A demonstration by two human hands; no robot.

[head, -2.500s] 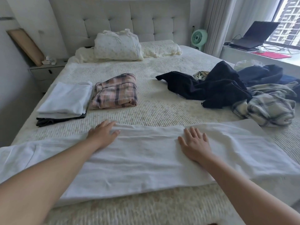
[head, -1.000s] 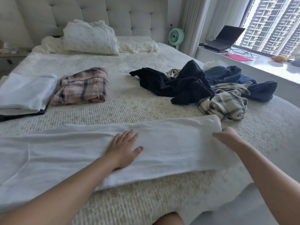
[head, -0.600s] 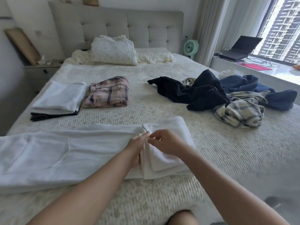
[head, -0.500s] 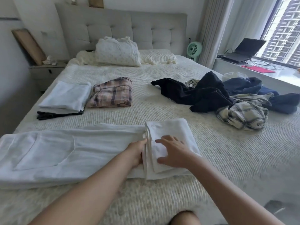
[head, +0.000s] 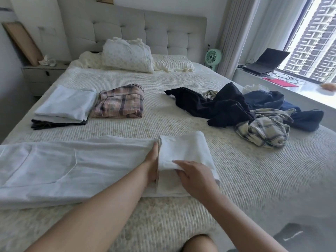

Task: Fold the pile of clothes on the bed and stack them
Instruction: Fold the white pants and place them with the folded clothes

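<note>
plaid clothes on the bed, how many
2: a folded pink plaid piece beside the white stack, and a crumpled pale plaid one in the unfolded pile; more may be hidden under it.
</note>
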